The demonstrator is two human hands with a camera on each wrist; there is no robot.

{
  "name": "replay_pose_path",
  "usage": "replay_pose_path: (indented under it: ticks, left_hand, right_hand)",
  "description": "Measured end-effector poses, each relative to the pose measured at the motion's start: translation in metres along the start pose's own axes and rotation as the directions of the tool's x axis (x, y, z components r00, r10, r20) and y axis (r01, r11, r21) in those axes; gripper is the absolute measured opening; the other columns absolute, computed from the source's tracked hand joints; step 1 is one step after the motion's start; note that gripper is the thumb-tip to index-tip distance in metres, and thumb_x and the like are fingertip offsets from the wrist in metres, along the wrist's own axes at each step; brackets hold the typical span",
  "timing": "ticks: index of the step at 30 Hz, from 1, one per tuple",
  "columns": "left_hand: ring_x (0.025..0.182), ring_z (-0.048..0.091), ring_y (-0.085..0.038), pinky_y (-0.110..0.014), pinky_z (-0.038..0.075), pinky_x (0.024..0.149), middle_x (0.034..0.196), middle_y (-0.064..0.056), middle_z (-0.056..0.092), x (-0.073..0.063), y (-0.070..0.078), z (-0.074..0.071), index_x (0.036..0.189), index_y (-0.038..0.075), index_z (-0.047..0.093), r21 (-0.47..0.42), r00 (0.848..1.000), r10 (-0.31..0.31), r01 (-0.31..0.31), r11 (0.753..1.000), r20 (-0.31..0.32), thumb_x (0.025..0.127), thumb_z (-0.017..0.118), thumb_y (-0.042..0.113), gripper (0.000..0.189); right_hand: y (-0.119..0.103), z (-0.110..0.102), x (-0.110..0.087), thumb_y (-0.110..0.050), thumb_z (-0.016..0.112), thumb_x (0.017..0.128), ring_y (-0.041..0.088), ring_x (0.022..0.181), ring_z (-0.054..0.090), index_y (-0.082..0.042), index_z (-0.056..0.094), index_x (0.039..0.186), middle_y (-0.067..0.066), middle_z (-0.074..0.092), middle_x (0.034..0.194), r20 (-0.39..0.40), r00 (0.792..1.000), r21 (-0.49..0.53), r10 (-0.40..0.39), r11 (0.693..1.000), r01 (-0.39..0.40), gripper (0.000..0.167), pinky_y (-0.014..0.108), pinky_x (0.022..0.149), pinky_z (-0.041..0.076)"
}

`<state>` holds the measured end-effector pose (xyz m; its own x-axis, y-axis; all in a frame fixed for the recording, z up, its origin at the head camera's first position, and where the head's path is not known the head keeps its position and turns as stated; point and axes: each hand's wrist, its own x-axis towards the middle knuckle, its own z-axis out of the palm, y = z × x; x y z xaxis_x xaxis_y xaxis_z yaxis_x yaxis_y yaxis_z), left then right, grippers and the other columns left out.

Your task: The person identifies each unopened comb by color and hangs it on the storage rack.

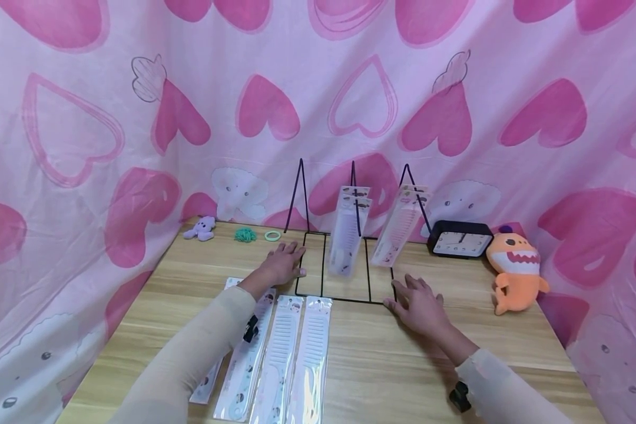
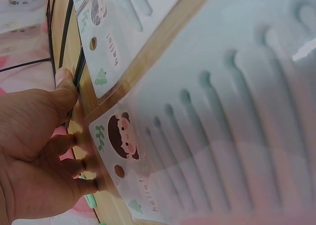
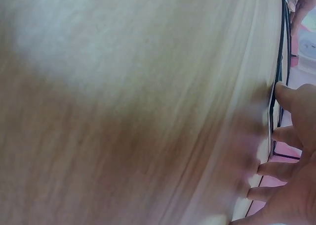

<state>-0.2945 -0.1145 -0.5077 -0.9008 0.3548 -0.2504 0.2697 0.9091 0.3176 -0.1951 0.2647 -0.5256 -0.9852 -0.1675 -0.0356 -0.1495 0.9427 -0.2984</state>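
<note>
Two sets of fingers spread nearly straight, gripping nothing: the left hand point(image 1: 283, 263) rests at the left edge of the rack point(image 1: 344, 300), mid-frame, the right hand point(image 1: 420, 305) at its near right corner. Hung combs point(image 1: 344, 241) dangle at its middle and right; loose combs point(image 1: 281, 353) lie lower left. Loaded unevenly, the rack could probably twist or tip under a lopsided push, shedding the hung combs or nudging the loose combs askew.

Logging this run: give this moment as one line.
left grip: at black rack, left side; right grip: at front right corner; left prong: bare; middle prong, right prong: packaged combs hanging
</note>
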Motion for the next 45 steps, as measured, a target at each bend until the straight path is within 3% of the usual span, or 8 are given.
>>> replay_pose_path:
  ticks: [15, 24, 31, 37, 45]
  left_hand:
    - [0.171, 0.015, -0.050, -0.071, 0.021, 0.137, 0.185, -0.018, 0.021, -0.003, -0.002, 0.001, 0.175, 0.013, 0.033, -0.006, 1.000, -0.007, 0.007, 1.000, -0.004, 0.114, 0.060, 0.039, 0.071]
    - [0.171, 0.015, -0.050, -0.072, 0.020, 0.137, 0.184, -0.020, 0.022, -0.007, -0.001, 0.001, 0.174, 0.013, 0.035, -0.061, 1.000, -0.008, 0.006, 0.998, -0.023, 0.112, 0.065, 0.039, 0.074]
    - [0.169, 0.024, -0.047, -0.069, 0.026, 0.136, 0.181, -0.021, 0.031, -0.010, -0.004, -0.001, 0.171, 0.012, 0.040, -0.087, 0.998, 0.011, -0.016, 0.996, -0.059, 0.111, 0.068, 0.038, 0.071]
    - [0.163, 0.040, -0.044, -0.061, 0.036, 0.134, 0.176, -0.021, 0.040, -0.014, -0.022, -0.010, 0.168, 0.009, 0.046, -0.036, 0.997, 0.074, -0.075, 0.997, -0.037, 0.113, 0.065, 0.039, 0.065]
    - [0.157, 0.047, -0.048, -0.064, 0.038, 0.131, 0.168, -0.024, 0.050, -0.035, -0.061, -0.025, 0.156, 0.008, 0.061, -0.044, 0.999, 0.014, -0.016, 0.999, -0.035, 0.110, 0.070, 0.036, 0.055]
  right_hand:
    - [-0.004, 0.003, 0.000, -0.050, 0.068, 0.109, 0.064, 0.156, 0.037, -0.012, 0.060, 0.160, 0.032, 0.042, 0.172, 0.011, 1.000, -0.001, 0.008, 1.000, -0.008, 0.064, 0.098, 0.109, 0.030]
    - [-0.005, 0.005, -0.002, -0.048, 0.068, 0.109, 0.065, 0.156, 0.037, -0.011, 0.060, 0.159, 0.033, 0.041, 0.172, 0.016, 1.000, 0.000, 0.007, 1.000, -0.007, 0.063, 0.100, 0.108, 0.028]
    - [-0.006, 0.004, 0.000, -0.048, 0.068, 0.109, 0.065, 0.157, 0.035, -0.011, 0.060, 0.160, 0.032, 0.040, 0.173, 0.038, 0.999, -0.008, 0.016, 1.000, -0.016, 0.063, 0.100, 0.108, 0.027]
    - [-0.006, 0.003, -0.001, -0.048, 0.068, 0.109, 0.065, 0.157, 0.035, -0.011, 0.060, 0.160, 0.033, 0.039, 0.173, 0.033, 0.999, -0.011, 0.015, 1.000, -0.014, 0.063, 0.100, 0.108, 0.028]
    - [-0.005, 0.001, 0.000, -0.050, 0.067, 0.109, 0.065, 0.157, 0.034, -0.012, 0.059, 0.160, 0.032, 0.037, 0.174, 0.039, 0.999, -0.013, 0.025, 1.000, -0.024, 0.064, 0.100, 0.108, 0.025]
